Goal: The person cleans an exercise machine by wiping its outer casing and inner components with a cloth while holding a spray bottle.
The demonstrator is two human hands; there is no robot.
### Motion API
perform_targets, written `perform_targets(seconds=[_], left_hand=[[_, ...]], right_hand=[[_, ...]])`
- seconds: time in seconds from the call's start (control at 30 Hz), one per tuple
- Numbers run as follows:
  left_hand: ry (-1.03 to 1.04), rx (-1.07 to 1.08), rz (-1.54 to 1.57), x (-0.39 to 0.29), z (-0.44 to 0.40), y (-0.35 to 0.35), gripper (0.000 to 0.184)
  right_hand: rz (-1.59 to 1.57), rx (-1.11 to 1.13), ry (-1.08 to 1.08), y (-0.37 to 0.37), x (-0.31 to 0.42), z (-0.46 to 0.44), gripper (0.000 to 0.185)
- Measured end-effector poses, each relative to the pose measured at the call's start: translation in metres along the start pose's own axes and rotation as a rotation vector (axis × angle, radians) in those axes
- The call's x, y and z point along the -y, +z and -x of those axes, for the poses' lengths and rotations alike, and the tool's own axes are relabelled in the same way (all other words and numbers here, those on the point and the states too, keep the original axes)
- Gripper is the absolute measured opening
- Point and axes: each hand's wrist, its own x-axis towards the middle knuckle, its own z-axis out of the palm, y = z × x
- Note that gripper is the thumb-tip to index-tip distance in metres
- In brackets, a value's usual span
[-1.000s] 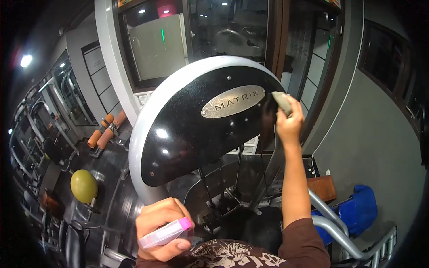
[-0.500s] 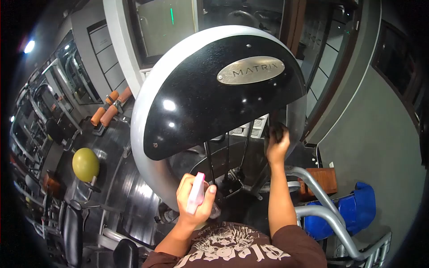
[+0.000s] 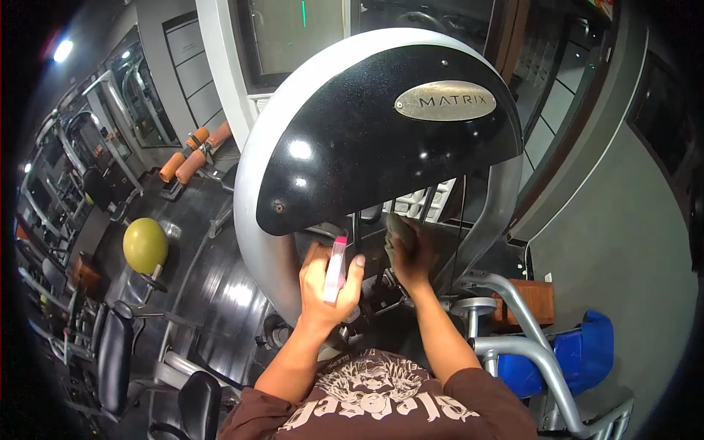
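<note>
Head cam: R hand (image 3: 418,261) has just swung from the rt edge of the glossy, half-round black panel (image 3: 352,154) to below its lower edge, blurred, gripping a greyish cloth (image 3: 399,238) nr the dark rods (image 3: 357,231); so cloth's off the panel face now, contact w/ rods unclear. L hand (image 3: 317,287) stays wrapped round a pink-and-white plastic spray head (image 3: 336,273), below panel's lower edge. Oval badge (image 3: 446,100): dull metal; cloth: soft, rumpled.
</note>
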Motion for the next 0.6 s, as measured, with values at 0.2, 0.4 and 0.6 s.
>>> perform_targets(seconds=[0.2, 0.4, 0.6], left_hand=[[-0.044, 0.104, 0.189, -0.003, 0.006, -0.035, 0.019], [-0.188, 0.290, 0.588, 0.015, 0.001, -0.076, 0.018], [-0.158, 0.396, 0.776, 0.022, -0.013, -0.099, 0.021]], right_hand=[[0.234, -0.027, -0.320, 0.065, 0.014, -0.065, 0.043], [0.360, -0.014, -0.560, 0.076, -0.045, -0.046, 0.052], [0.575, 0.333, -0.421, 0.045, -0.120, 0.039, 0.063]])
